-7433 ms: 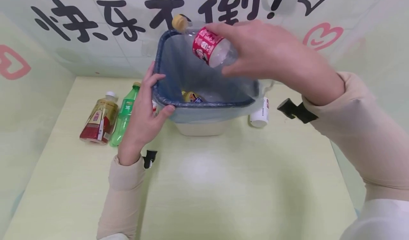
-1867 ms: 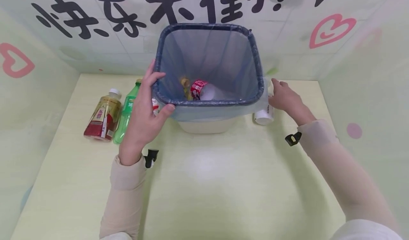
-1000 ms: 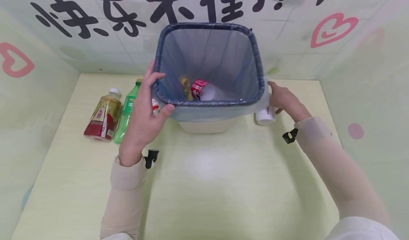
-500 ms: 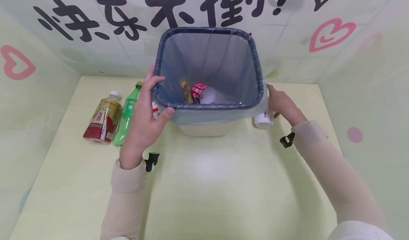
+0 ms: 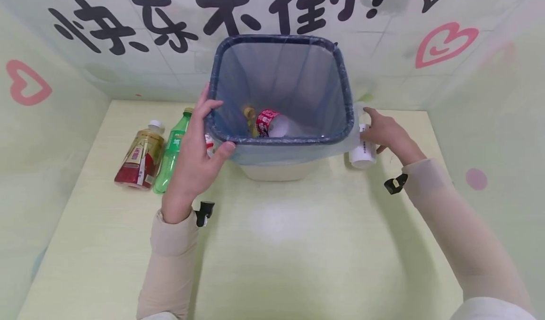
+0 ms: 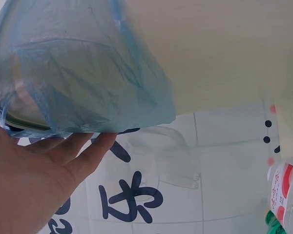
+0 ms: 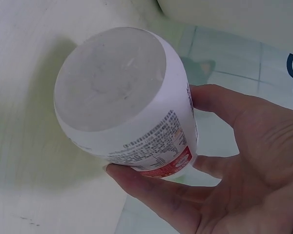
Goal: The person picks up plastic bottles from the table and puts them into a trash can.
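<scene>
My left hand (image 5: pixel 191 164) holds the left front corner of a trash bin (image 5: pixel 274 172), with the thumb on its front rim and fingers along its side. A bluish bag (image 6: pixel 78 83) lines the bin and folds over its rim. Inside lie a clear bottle with a red label (image 5: pixel 266 121) and a yellow-capped bottle (image 5: pixel 249 114), partly hidden. To the bin's right, my right hand (image 5: pixel 389 133) grips a white-labelled plastic bottle (image 5: pixel 362 154). The right wrist view shows that bottle (image 7: pixel 122 97) base-on, thumb and fingers on opposite sides.
Left of the bin lie a bottle with a gold and red label (image 5: pixel 140 156) and a green bottle (image 5: pixel 172 152). Behind my left hand is a partly hidden bottle with a red and white label (image 6: pixel 283 190). A lettered wall (image 5: pixel 187 69) rises behind the table (image 5: pixel 272 253).
The red-labelled bottle went from my right hand into the bin. My right hand moved down to the white-labelled bottle, which has now shifted slightly right. My left hand stays on the rim.
</scene>
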Motion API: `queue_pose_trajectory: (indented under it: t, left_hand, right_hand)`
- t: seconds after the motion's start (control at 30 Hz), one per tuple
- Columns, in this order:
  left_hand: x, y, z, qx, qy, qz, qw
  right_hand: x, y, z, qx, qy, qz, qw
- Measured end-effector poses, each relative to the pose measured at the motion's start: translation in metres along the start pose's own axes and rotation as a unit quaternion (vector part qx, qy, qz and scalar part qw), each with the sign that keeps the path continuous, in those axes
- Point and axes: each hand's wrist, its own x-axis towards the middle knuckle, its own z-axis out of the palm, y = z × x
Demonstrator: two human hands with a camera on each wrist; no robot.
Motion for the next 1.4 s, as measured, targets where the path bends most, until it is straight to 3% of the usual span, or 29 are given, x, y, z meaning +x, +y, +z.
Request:
queue_pose_trajectory:
  t: [0.27, 0.53, 0.9, 1.17, 1.4]
  left_hand:
    - [0.0, 0.007, 0.001, -0.004, 0.003, -0.007, 1.0]
    - [-0.001, 0.002, 0.001, -0.008, 0.003, -0.005, 0.9999]
    - [-0.001, -0.003, 0.0, 0.002, 0.002, 0.01, 1.0]
    - [0.0, 0.025, 0.0, -0.013, 0.005, -0.003, 0.9999]
    - [0.0, 0.001, 0.001, -0.014, 0.003, -0.009, 0.9999]
  right_hand:
    - [-0.005, -0.001, -0.007, 0.002, 0.005, -0.007, 1.0]
    - [-0.017, -0.011, -0.017, 0.004, 0.021, -0.018, 0.9996]
    - [-0.041, -0.039, -0.049, -0.033, 0.038, -0.016, 0.9986]
    - [-0.055, -0.057, -0.062, -0.051, 0.047, -0.025, 0.9973]
    - [-0.063, -0.064, -0.064, -0.065, 0.055, -0.031, 0.9959]
